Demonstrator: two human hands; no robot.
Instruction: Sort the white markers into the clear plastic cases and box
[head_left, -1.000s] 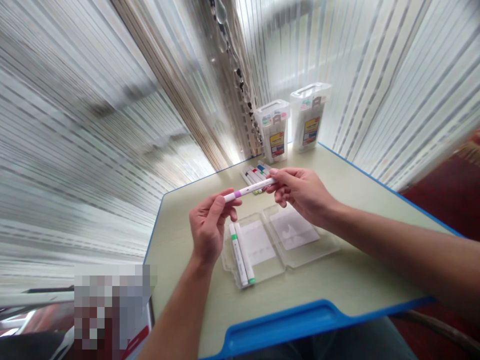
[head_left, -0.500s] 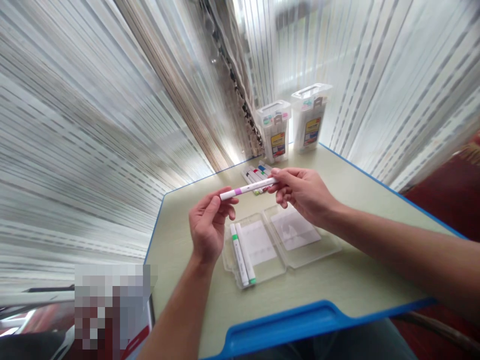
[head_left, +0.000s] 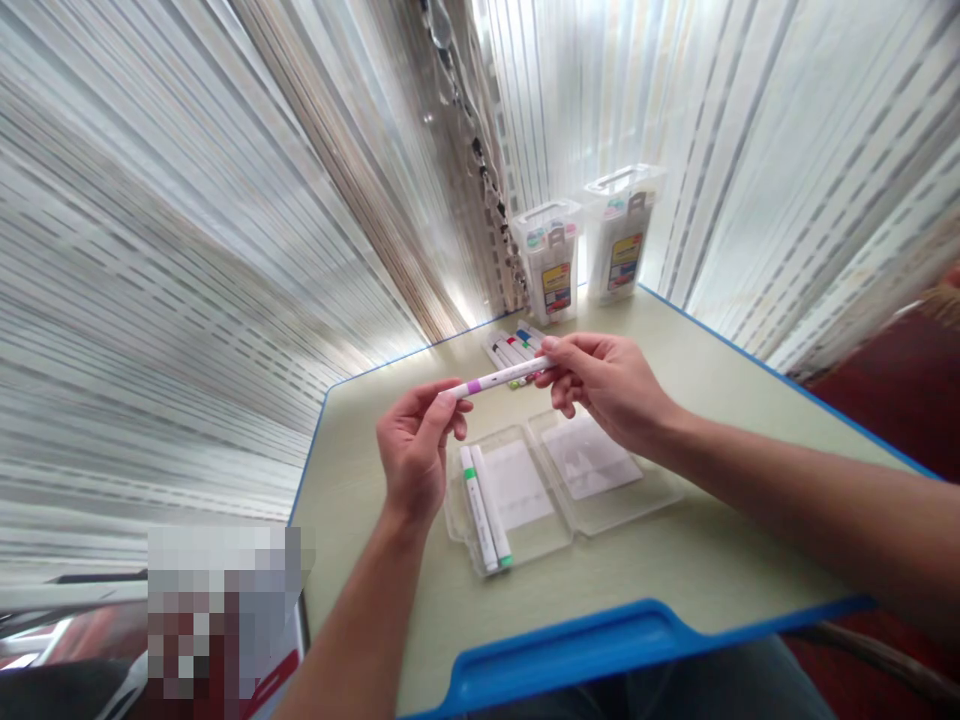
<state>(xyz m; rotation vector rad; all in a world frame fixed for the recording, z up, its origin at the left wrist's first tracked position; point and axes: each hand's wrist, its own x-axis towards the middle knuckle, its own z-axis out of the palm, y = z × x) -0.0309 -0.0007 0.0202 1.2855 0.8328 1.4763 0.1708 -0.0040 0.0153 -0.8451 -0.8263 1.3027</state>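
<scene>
A white marker with a purple band (head_left: 499, 378) is held nearly level above the table, its right end slightly higher. My left hand (head_left: 416, 450) pinches its left end between thumb and fingers. At the other end, the fingertips of my right hand (head_left: 600, 385) close on the barrel. Below lies an open clear plastic case (head_left: 566, 515) with white paper in both halves. In its left half rest two markers side by side, one with a green band (head_left: 478, 505) and another with a green end (head_left: 493, 510).
Several markers (head_left: 514, 350) with coloured bands lie behind my hands. Two clear lidded containers (head_left: 551, 260) with labels stand at the table's far corner. The pale green table (head_left: 360, 450) has a blue edge and a blue tray groove (head_left: 570, 645) in front. String curtains hang behind.
My left hand's thumb and fingers have slid a little further along the marker's left end, covering more of its tip. My right hand stays in place.
</scene>
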